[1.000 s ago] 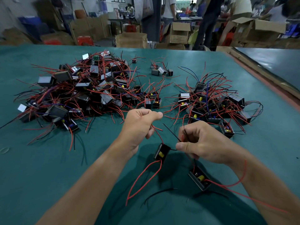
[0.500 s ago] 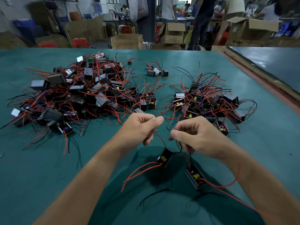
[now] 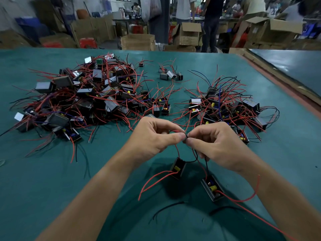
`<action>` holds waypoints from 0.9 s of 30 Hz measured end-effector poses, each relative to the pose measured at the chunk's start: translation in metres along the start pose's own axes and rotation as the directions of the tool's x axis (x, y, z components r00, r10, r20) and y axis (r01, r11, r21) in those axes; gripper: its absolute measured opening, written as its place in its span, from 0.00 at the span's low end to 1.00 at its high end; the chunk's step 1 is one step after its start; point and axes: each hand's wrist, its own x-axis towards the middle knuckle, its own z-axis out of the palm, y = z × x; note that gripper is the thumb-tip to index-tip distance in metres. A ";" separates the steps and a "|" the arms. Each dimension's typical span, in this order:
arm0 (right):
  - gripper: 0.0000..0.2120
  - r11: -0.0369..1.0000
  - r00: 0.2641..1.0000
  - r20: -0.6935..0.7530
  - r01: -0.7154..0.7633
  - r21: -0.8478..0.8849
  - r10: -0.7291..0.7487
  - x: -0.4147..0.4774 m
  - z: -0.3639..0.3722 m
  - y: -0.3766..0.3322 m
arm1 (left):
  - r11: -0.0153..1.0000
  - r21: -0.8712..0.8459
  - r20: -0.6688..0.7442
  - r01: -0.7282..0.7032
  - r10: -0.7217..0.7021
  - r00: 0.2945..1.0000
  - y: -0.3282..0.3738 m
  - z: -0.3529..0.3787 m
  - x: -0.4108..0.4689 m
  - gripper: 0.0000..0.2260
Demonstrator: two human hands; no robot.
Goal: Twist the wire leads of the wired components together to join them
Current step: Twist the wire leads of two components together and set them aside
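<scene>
As left hand [image 3: 152,139] and right hand [image 3: 219,145] pinch leads [image 3: 186,136], these seemingly lie crosswise.

Two hands [image 3: 152,138], two wired components [image 3: 177,168] below — two large heaps [image 3: 86,100] beyond.

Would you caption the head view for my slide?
Left hand and right hand pinch wire leads of two wired components over green table.

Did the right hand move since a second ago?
Yes. Judged against the component lying on the table, the right hand moved away from it and leftward, toward the left hand; both now pinch the wire leads.
</scene>
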 end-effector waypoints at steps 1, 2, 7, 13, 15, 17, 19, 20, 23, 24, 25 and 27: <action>0.07 1.000 1.000 -0.010 0.012 0.001 -0.012 0.000 0.001 0.000 | 1.000 -0.004 0.003 0.002 -0.002 1.000 0.000 0.000 0.000 0.07; 0.07 1.000 0.999 -0.023 0.023 0.004 -0.023 0.001 0.001 -0.001 | 1.000 -0.012 0.004 0.008 -0.008 1.000 0.001 0.001 0.000 0.08; 0.09 0.998 0.992 -0.109 0.070 0.012 -0.068 0.001 0.002 0.000 | 0.998 -0.037 0.012 0.053 -0.053 0.999 0.002 0.002 0.000 0.09; 0.11 0.993 0.985 -0.130 0.114 0.003 -0.113 -0.001 0.002 -0.001 | 0.998 0.021 0.063 0.067 -0.068 0.996 0.004 0.001 -0.002 0.10; 0.11 0.995 0.988 -0.120 0.103 0.000 -0.102 -0.001 0.003 -0.001 | 0.995 0.043 0.100 0.086 -0.090 0.991 0.003 -0.002 -0.002 0.09; 0.10 0.996 0.992 -0.095 0.087 -0.001 -0.087 -0.001 0.004 -0.002 | 0.992 0.054 0.132 0.112 -0.118 0.984 0.004 -0.003 -0.002 0.05; 0.10 0.997 0.995 -0.071 0.074 0.015 -0.073 -0.001 0.005 -0.002 | 0.989 0.048 0.150 0.140 -0.146 0.978 0.005 -0.004 -0.002 0.03; 0.10 0.997 0.996 -0.059 0.070 0.023 -0.069 -0.001 0.005 -0.003 | 0.987 0.039 0.158 0.157 -0.161 0.974 0.005 -0.005 -0.002 0.02; 0.08 0.997 0.998 -0.040 0.057 0.044 -0.056 -0.002 0.006 -0.006 | 0.979 0.021 0.182 0.205 -0.205 0.962 0.006 -0.008 -0.001 0.02; 0.08 0.997 0.998 -0.041 0.055 0.048 -0.053 -0.003 0.007 -0.007 | 0.975 0.014 0.188 0.220 -0.218 0.958 0.006 -0.009 -0.001 0.04; 0.09 0.997 0.998 -0.043 0.055 0.051 -0.053 -0.003 0.007 -0.008 | 0.974 0.006 0.195 0.229 -0.225 0.955 0.006 -0.009 -0.001 0.04; 0.09 0.997 0.997 -0.046 0.058 0.049 -0.055 -0.004 0.007 -0.009 | 0.971 -0.022 0.206 0.236 -0.227 0.952 0.007 -0.009 -0.002 0.04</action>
